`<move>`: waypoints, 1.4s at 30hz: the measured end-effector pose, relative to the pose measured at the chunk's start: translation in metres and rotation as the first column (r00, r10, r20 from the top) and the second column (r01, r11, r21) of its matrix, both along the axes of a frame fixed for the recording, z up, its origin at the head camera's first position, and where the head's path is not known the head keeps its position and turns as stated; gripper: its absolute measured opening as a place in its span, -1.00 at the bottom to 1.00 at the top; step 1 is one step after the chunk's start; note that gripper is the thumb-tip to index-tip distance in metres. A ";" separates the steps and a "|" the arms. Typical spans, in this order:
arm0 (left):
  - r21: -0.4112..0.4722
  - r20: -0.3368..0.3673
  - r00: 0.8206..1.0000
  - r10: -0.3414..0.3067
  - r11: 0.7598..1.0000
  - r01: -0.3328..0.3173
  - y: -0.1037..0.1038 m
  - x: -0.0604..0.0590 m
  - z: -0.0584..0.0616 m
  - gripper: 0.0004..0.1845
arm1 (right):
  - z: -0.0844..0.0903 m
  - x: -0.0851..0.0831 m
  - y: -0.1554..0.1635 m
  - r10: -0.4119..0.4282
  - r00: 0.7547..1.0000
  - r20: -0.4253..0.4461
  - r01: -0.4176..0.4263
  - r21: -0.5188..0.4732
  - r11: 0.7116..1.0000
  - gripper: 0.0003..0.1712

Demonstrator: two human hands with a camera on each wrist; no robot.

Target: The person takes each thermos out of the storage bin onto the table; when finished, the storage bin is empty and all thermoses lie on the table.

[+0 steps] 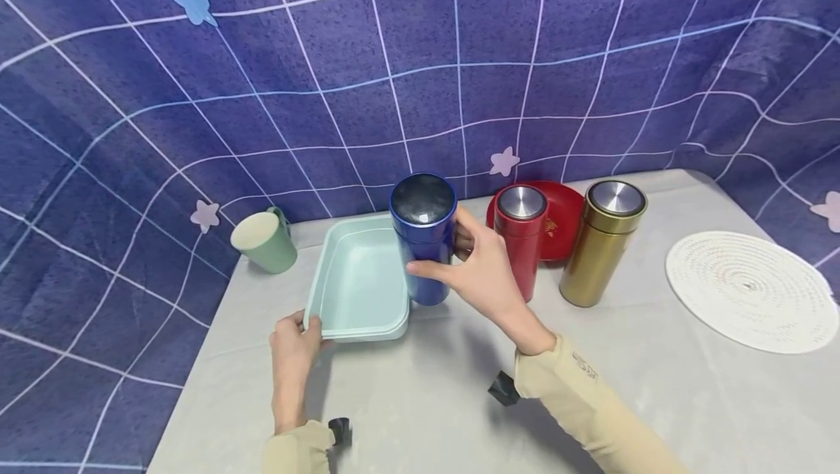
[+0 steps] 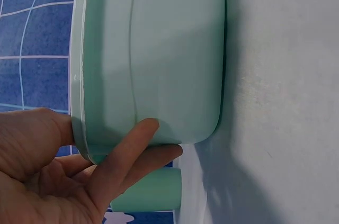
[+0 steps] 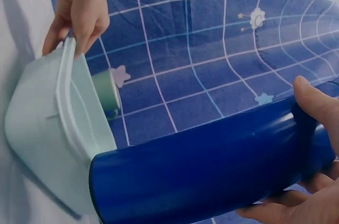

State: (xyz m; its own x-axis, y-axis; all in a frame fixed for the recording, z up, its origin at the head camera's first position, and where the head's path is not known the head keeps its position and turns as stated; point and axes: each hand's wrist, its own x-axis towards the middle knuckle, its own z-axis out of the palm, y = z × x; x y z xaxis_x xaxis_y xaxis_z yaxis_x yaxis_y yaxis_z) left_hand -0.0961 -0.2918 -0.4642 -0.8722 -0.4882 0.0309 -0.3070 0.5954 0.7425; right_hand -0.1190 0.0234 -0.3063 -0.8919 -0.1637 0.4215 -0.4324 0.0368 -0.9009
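My right hand point(image 1: 482, 266) grips a blue thermos flask point(image 1: 425, 241) round its side, thumb in front. The flask stands nearly upright beside the right wall of a pale mint plastic basin point(image 1: 357, 277), overlapping its rim in the head view. In the right wrist view the flask's base point(image 3: 98, 189) comes right at the basin's edge. With my left hand point(image 1: 294, 350) I pinch the basin's near left corner, thumb on the rim and fingers along the outer wall, as the left wrist view shows. The basin's visible inside holds nothing.
A red thermos point(image 1: 525, 241) stands just right of my right hand, before a red plate point(image 1: 564, 215). Beside it is a gold thermos point(image 1: 602, 248). A white woven placemat point(image 1: 748, 292) lies far right; a green mug point(image 1: 265, 242) stands back left. A blue curtain point(image 1: 420, 80) hangs behind.
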 end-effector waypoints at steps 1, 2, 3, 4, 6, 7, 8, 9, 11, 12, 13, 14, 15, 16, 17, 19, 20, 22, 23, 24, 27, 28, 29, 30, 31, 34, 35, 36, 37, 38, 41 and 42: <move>-0.011 -0.005 1.000 -0.002 1.000 0.002 -0.005 -0.002 -0.008 -0.51 | -0.001 0.000 0.002 -0.008 1.000 0.009 0.008 0.000 1.000 -0.17; -0.026 -0.010 1.000 0.000 1.000 0.000 -0.009 -0.005 -0.015 -0.51 | -0.003 0.000 0.003 -0.018 1.000 0.017 0.018 0.004 1.000 -0.17; -0.038 -0.017 1.000 -0.002 0.999 0.001 -0.013 -0.007 -0.021 -0.50 | -0.004 0.001 0.004 -0.024 0.999 0.028 0.024 0.004 1.000 -0.17; -0.040 -0.015 1.000 0.006 0.999 -0.007 -0.016 -0.009 -0.026 -0.50 | -0.006 0.001 0.006 -0.031 0.999 0.038 0.031 0.010 0.999 -0.17; -0.042 -0.024 1.000 0.018 0.999 -0.019 -0.020 -0.011 -0.034 -0.50 | -0.009 0.002 0.008 -0.040 0.998 0.050 0.039 0.025 0.999 -0.14; -0.038 -0.031 0.999 0.018 0.999 -0.019 -0.021 -0.011 -0.036 -0.50 | -0.011 0.003 0.009 -0.044 0.997 0.058 0.042 0.033 0.999 -0.13; -0.036 -0.037 0.999 0.021 0.999 -0.022 -0.022 -0.011 -0.037 -0.50 | -0.013 0.003 0.010 -0.044 0.997 0.064 0.041 0.036 0.998 -0.12; -0.034 -0.039 0.999 0.023 0.999 -0.024 -0.023 -0.012 -0.038 -0.50 | -0.016 0.004 0.011 -0.041 0.997 0.070 0.038 0.035 0.999 -0.11; -0.034 -0.048 0.999 0.025 0.999 -0.026 -0.023 -0.012 -0.039 -0.51 | -0.020 0.005 0.012 -0.039 0.996 0.077 0.036 0.038 0.999 -0.08; -0.038 -0.050 0.998 0.026 0.999 -0.028 -0.023 -0.012 -0.039 -0.51 | -0.022 0.005 0.013 -0.038 0.996 0.083 0.035 0.039 0.999 -0.08; -0.042 -0.049 0.999 0.025 0.999 -0.027 -0.022 -0.012 -0.039 -0.51 | -0.025 0.006 0.014 -0.038 0.995 0.088 0.034 0.040 0.999 -0.08; -0.042 -0.046 0.999 0.028 0.999 -0.030 -0.022 -0.012 -0.038 -0.51 | -0.027 0.006 0.014 -0.038 0.995 0.094 0.035 0.041 0.999 -0.09; -0.045 -0.044 0.999 0.028 0.999 -0.030 -0.022 -0.012 -0.038 -0.50 | -0.030 0.007 0.015 -0.037 0.994 0.101 0.033 0.042 0.999 -0.09; -0.047 -0.043 0.999 0.030 0.998 -0.032 -0.022 -0.013 -0.038 -0.50 | -0.032 0.007 0.016 -0.037 0.994 0.106 0.032 0.044 0.999 -0.10; -0.047 -0.041 0.999 0.029 0.998 -0.031 -0.022 -0.013 -0.038 -0.50 | -0.034 0.008 0.016 -0.036 0.993 0.111 0.032 0.045 0.998 -0.10; -0.051 -0.036 0.999 0.032 0.998 -0.034 -0.021 -0.013 -0.038 -0.50 | -0.039 0.008 0.018 -0.034 0.993 0.116 0.029 0.045 0.999 -0.12; -0.053 -0.036 0.999 0.034 0.998 -0.036 -0.021 -0.013 -0.038 -0.50 | -0.041 0.009 0.019 -0.032 0.992 0.118 0.027 0.043 0.999 -0.12; -0.050 -0.036 0.999 0.037 0.998 -0.039 -0.020 -0.013 -0.038 -0.51 | -0.045 0.010 0.020 -0.029 0.992 0.121 0.024 0.045 0.999 -0.12; -0.051 -0.036 0.999 0.038 0.998 -0.040 -0.020 -0.013 -0.038 -0.51 | -0.047 0.010 0.020 -0.028 0.992 0.122 0.022 0.047 0.999 -0.12; -0.051 -0.034 0.999 0.041 0.998 -0.043 -0.019 -0.013 -0.038 -0.51 | -0.049 0.011 0.021 -0.025 0.992 0.125 0.019 0.049 0.999 -0.12; -0.053 -0.031 0.999 0.045 0.998 -0.047 -0.019 -0.013 -0.037 -0.51 | -0.054 0.012 0.022 -0.017 0.991 0.134 0.009 0.062 0.998 -0.13; -0.056 -0.029 0.999 0.046 0.997 -0.048 -0.019 -0.013 -0.037 -0.51 | -0.056 0.012 0.022 -0.014 0.990 0.138 0.004 0.069 0.998 -0.14; -0.058 -0.028 0.999 0.047 0.997 -0.048 -0.019 -0.013 -0.037 -0.51 | -0.058 0.011 0.023 -0.011 0.990 0.141 0.001 0.075 0.997 -0.15; -0.060 -0.026 0.998 0.049 0.997 -0.050 -0.019 -0.013 -0.037 -0.51 | -0.061 0.011 0.023 -0.010 0.989 0.145 -0.002 0.081 0.997 -0.16; -0.061 -0.031 0.998 0.049 0.997 -0.051 -0.019 -0.014 -0.038 -0.51 | -0.063 0.010 0.023 -0.011 0.989 0.147 -0.003 0.091 0.996 -0.17; -0.067 -0.035 0.998 0.050 0.996 -0.052 -0.019 -0.015 -0.040 -0.51 | -0.069 0.009 0.023 -0.006 0.988 0.156 -0.011 0.106 0.994 -0.19; -0.068 -0.035 0.998 0.049 0.996 -0.051 -0.019 -0.015 -0.040 -0.51 | -0.070 0.009 0.023 -0.005 0.987 0.159 -0.012 0.107 0.994 -0.18; -0.071 -0.035 0.998 0.048 0.996 -0.050 -0.019 -0.015 -0.040 -0.51 | -0.070 0.009 0.023 -0.004 0.987 0.161 -0.014 0.109 0.994 -0.18; -0.070 -0.036 0.998 0.045 0.996 -0.048 -0.019 -0.015 -0.040 -0.52 | -0.070 0.009 0.023 -0.003 0.987 0.162 -0.015 0.110 0.994 -0.18; -0.072 -0.031 0.999 0.044 0.996 -0.046 -0.019 -0.015 -0.040 -0.51 | -0.070 0.009 0.023 0.002 0.986 0.164 -0.019 0.106 0.994 -0.17; -0.063 -0.039 0.998 0.040 0.997 -0.042 -0.019 -0.015 -0.040 -0.52 | -0.070 0.008 0.022 0.009 0.987 0.163 -0.026 0.102 0.994 -0.15; -0.059 -0.043 0.998 0.040 0.997 -0.042 -0.019 -0.015 -0.039 -0.52 | -0.070 0.007 0.022 0.011 0.986 0.163 -0.028 0.104 0.994 -0.16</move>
State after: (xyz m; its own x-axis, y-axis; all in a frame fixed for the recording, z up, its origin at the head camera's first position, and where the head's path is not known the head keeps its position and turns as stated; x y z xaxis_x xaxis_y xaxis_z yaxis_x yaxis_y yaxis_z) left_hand -0.1111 -0.3110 -0.5037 -0.8488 -0.5198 0.0969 -0.3019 0.6269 0.7182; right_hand -0.1116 0.0451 -0.3762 -0.9432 -0.2179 0.2507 -0.2823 0.1282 -0.9507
